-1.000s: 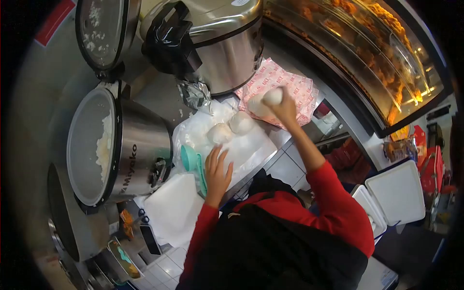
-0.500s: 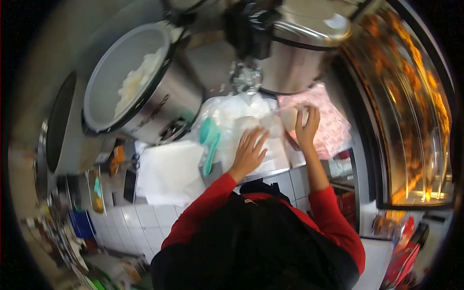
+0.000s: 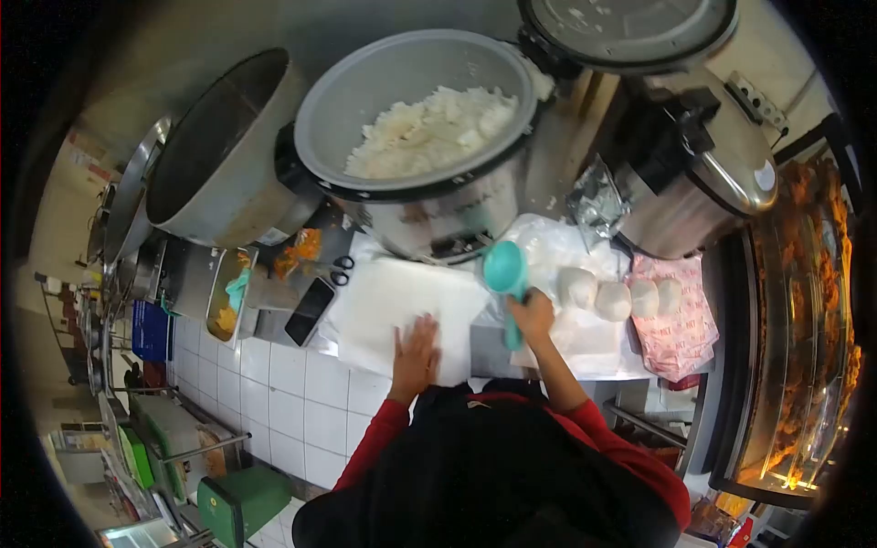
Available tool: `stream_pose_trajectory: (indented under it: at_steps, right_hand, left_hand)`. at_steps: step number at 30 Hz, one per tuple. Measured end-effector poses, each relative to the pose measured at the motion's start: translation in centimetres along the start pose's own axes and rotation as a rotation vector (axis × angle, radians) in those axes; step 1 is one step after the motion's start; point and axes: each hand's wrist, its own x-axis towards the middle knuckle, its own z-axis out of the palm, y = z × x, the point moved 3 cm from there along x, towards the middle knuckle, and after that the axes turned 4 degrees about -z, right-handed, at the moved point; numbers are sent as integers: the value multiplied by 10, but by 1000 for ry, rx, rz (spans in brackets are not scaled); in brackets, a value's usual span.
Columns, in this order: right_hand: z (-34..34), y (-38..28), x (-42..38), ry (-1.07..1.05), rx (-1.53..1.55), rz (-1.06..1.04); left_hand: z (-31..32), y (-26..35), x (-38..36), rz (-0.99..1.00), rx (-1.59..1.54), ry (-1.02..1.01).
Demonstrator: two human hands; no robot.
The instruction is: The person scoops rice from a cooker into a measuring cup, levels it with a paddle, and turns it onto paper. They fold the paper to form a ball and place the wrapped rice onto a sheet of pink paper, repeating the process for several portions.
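My left hand (image 3: 417,354) lies flat with spread fingers on a stack of white paper sheets (image 3: 393,297). My right hand (image 3: 533,315) is closed round the handle of a teal scoop (image 3: 505,267), whose bowl points away from me. Just behind the scoop and paper stands a large open rice cooker (image 3: 416,215) holding white cooked rice (image 3: 438,132). To the right of the scoop, several rounded white wrapped bundles (image 3: 577,288) sit in a row. Some rest on clear plastic and white paper, others on pink printed paper (image 3: 674,338).
A second steel cooker (image 3: 676,215) with crumpled foil (image 3: 598,196) beside it stands at back right. Far right is a lit glass display case (image 3: 795,365) of fried food. A large metal pot (image 3: 224,155), scissors (image 3: 342,270) and a phone (image 3: 310,311) are on the left.
The view has swung left. My left hand moved from the plastic-covered area to the paper stack. My right hand left the white bundle and took hold of the teal scoop.
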Motion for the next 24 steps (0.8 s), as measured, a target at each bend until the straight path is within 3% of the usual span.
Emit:
stream_pose_trajectory:
  at_steps: [2,3,4,6,7,9,10,12,13,15,17,19,22,24]
  right_hand:
    - [-11,10,-10,107,142,-40]
    - [-16,22,-15,235,351,-79]
    - [-27,29,-18,424,522,-276]
    - [-79,4,-16,645,719,-231]
    - [-116,-12,-6,584,610,-318]
    - [-183,-114,12,696,434,-535]
    - [-201,-162,13,755,251,-586]
    - [-210,-287,24,289,240,-701]
    - [-195,-319,42,79,-7,-573]
    - [-136,-373,90,-119,-629,-712]
    - [-70,-397,126,-123,-922,-801]
    - [-1,-395,164,-20,-1044,-1101]
    - [52,-404,169,-179,-1276,-1099]
    - [43,-408,177,-346,-1228,-1030]
  left_hand:
    - [-15,-9,-1,128,-34,-45]
    - [-31,-17,0,109,-67,-24]
    - [-50,-27,2,92,-100,-2]
    - [-79,-57,15,15,-199,100]
    - [-89,-76,24,-21,-245,187]
    - [-124,-105,47,-73,-473,534]
    - [-141,-115,59,-89,-437,653]
    - [-173,-131,85,-55,-418,859]
    - [-186,-132,103,-11,-497,941]
    - [-207,-122,135,69,-663,1097]
    - [-221,-110,157,117,-852,1068]
    - [-224,-115,174,153,-945,1058]
    - [-229,-127,191,176,-796,1138]
    - [-236,-128,202,243,-680,1147]
